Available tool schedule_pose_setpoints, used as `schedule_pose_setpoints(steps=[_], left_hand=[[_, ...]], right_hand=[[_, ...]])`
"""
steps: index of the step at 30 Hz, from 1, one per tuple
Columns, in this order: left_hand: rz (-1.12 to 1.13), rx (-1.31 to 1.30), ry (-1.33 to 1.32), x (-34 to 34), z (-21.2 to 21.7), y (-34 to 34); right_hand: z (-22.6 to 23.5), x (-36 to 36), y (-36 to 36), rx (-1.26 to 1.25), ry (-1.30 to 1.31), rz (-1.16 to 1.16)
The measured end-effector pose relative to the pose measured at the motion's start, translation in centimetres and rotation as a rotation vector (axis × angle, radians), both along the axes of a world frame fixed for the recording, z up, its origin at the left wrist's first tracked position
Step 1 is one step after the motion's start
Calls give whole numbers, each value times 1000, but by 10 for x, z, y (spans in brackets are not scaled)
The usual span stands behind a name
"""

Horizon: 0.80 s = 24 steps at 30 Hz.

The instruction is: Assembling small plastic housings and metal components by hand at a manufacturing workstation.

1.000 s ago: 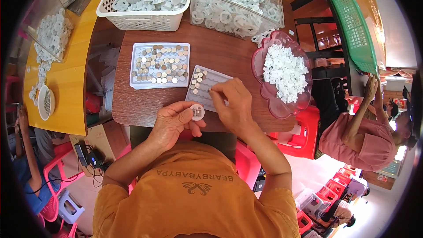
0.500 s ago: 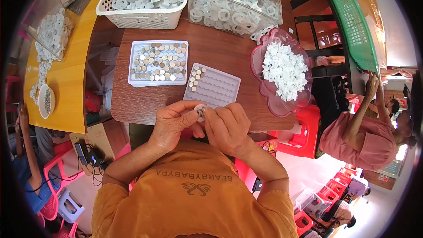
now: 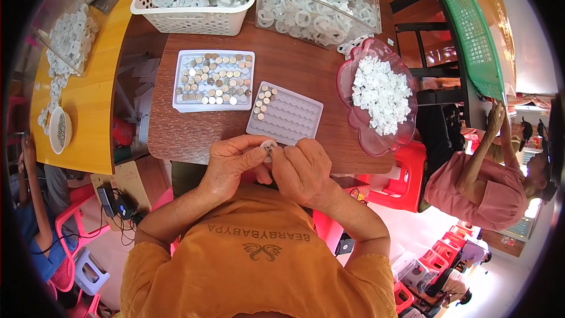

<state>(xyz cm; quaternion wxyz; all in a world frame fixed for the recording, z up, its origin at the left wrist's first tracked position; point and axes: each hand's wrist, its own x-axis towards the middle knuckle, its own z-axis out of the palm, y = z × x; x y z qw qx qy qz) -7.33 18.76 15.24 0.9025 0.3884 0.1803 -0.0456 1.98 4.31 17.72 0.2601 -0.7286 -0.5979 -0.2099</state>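
In front of my chest, at the near table edge, my left hand [image 3: 235, 162] pinches a small round white plastic part [image 3: 268, 146] with metal bits in its centre. My right hand [image 3: 303, 171] has its fingers curled in at the part's right edge; anything in its fingertips is hidden. Just beyond the hands lies a grey ridged tray [image 3: 294, 119], with several button cells [image 3: 262, 102] along its left side. Left of it sits a white tray [image 3: 182, 107], stacked on another and covered with many silver button cells [image 3: 226, 75].
A perforated white basket [image 3: 200, 23] and a clear bin [image 3: 318, 32], both heaped with round white parts, stand at the back. On the right, a pink scalloped dish [image 3: 347, 112] holds small white pieces. A yellow table [image 3: 94, 106] stands left. A co-worker [image 3: 482, 188] sits right.
My hands stay at the round part, with slight finger movement. The view has shifted a little; trays and containers keep their places.
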Motion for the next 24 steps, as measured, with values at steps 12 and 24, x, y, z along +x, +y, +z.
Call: schedule_pose_setpoints(steps=[12,24], left_hand=[[-29,-10,12,-1,1,0],[-88,157,-27,-3,4,2]], right_hand=[[-1,-1,-4,-33,-45,21],[0,1,-5,-71,123,74]])
